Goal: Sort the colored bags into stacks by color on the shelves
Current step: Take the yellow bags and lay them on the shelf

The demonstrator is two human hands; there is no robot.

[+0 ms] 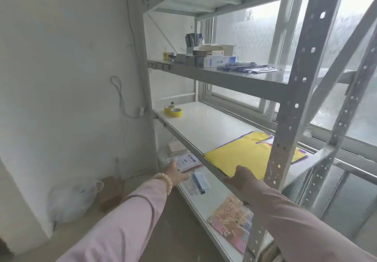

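— Two hands are out. Where is your left one?

— My left hand (176, 173) is low in the middle of the picture. Its fingers are straight and close together, and it holds nothing. It is over the near corner of the A4 paper pack (186, 160) on the bottom shelf (212, 200). I cannot tell if it touches the pack. A bead bracelet (164, 181) is on that wrist.

— And your right hand?

— My right hand (242, 177) sits on the front edge of the middle shelf (204, 127), a bit right of the middle of the picture. It touches the near corner of the yellow bags (244, 153). My fingers are hidden, so I cannot tell if they pinch the bags or just press on them.

— Where are the bags?

— The yellow bags lie flat in a stack on the middle shelf, partly behind the gray post (293, 98) with holes. Purple edges (265, 141) peek out from under them on the far side.

— What else is there?

— Two yellow tape rolls (173, 110) stand at the far left end of that shelf, well apart from the bags. Boxes (214, 57) sit on the shelf above. On the bottom shelf, a blue packet (201, 181) lies just beside my left hand, and a pink and gold packet (232, 219) lies nearer to me.
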